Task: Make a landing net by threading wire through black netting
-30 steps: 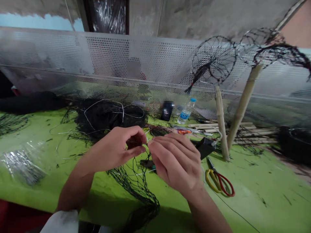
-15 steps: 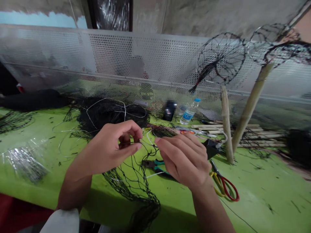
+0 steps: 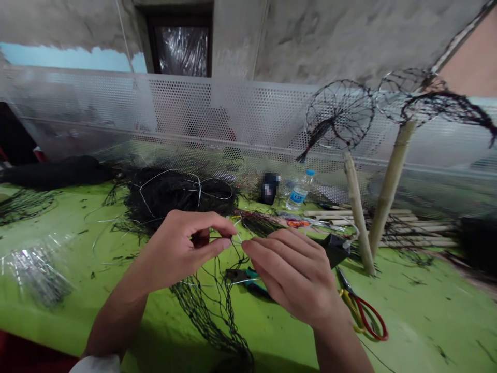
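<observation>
In the head view a thin silvery wire [image 3: 236, 240] runs between my two hands, its far ends hidden by the fingers. My left hand [image 3: 190, 243] pinches it between thumb and forefinger, close to a dark strand. Opposite, my right hand [image 3: 291, 272] is closed with its fingertips on the same wire, nearly touching the left ones. From this spot a black net [image 3: 205, 313] hangs down over the table's near edge. Pliers with teal handles [image 3: 243, 275] lie below the fingertips, partly covered by my right hand.
Red-handled scissors [image 3: 368, 316] lie right of my right wrist. A tied black net bundle [image 3: 166, 191] sits behind my left hand, with a water bottle [image 3: 298, 192] farther right. Bamboo posts [image 3: 392, 186] carry round wire-rimmed nets [image 3: 341, 114]. Short silvery wires [image 3: 41, 274] lie at left.
My fingertips have come closer together along the wire, the left hand shifting right. The whole scene sits lower in view as the head has tilted up.
</observation>
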